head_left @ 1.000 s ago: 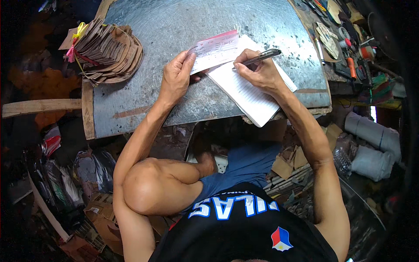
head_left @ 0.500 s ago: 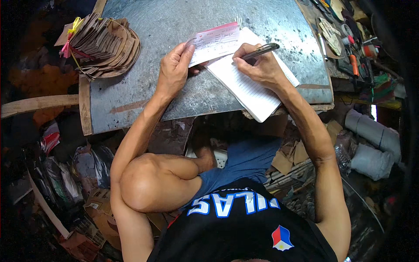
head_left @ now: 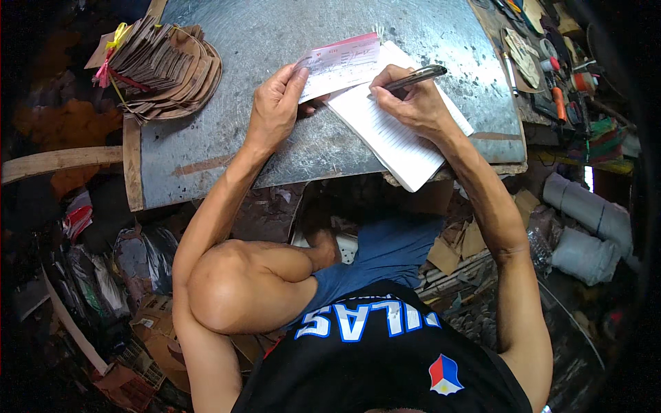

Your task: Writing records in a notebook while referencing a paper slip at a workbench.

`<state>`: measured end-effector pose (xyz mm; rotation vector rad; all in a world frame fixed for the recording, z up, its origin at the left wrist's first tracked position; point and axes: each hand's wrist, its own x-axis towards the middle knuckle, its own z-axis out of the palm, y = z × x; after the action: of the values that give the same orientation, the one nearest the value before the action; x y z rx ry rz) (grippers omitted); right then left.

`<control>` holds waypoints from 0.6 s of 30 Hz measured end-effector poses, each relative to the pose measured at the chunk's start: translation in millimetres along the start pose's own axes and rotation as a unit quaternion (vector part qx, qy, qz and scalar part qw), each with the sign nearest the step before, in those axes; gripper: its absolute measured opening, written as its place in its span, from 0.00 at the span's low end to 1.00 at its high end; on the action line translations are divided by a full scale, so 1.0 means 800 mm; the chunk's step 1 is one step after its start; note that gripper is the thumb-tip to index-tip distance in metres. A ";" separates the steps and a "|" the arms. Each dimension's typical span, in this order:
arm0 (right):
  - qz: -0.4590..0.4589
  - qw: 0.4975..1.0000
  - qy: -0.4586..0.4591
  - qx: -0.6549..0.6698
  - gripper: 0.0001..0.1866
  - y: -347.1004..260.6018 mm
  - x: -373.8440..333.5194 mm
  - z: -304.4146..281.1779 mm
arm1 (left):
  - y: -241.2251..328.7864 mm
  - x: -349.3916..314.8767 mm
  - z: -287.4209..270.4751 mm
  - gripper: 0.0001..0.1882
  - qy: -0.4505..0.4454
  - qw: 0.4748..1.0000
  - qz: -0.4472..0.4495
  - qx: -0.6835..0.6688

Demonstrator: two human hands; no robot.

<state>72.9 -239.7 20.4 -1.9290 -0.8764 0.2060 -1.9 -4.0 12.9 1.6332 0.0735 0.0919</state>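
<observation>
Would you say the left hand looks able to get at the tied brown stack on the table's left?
Probably yes: only metal tabletop shows between the left hand and the tied brown stack. That hand holds the pink-edged slip, though, so it would likely need freeing first.

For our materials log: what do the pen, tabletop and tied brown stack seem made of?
Pen: probably plastic, dark and glossy, from its highlights; metal possible.
Tabletop: likely sheet metal, grey and scuffed; scratches and broad glare show.
Brown stack: looks like matte cardboard, from the thin, flat layers; leather possible.
</observation>
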 end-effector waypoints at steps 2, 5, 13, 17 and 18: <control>0.005 1.000 -0.006 -0.013 0.05 -0.004 0.001 -0.001 | 0.001 0.001 0.000 0.17 -0.002 1.000 0.003 -0.003; 0.005 1.000 -0.015 -0.014 0.05 -0.004 0.001 -0.002 | -0.001 0.001 -0.001 0.17 -0.007 1.000 0.009 -0.002; -0.034 0.999 0.017 -0.013 0.05 -0.003 0.002 -0.001 | 0.002 -0.001 -0.001 0.17 -0.005 1.000 0.004 -0.007; 0.003 1.000 -0.011 -0.006 0.05 -0.004 0.000 -0.002 | -0.001 0.001 -0.002 0.17 -0.011 1.000 0.019 0.000; 0.003 1.000 -0.011 -0.006 0.05 -0.004 -0.001 -0.003 | -0.001 0.001 -0.001 0.17 -0.010 1.000 0.018 0.005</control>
<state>72.1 -240.7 24.0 -1.9449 -0.8872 0.2260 -1.1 -2.7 12.4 1.6463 0.0302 0.1030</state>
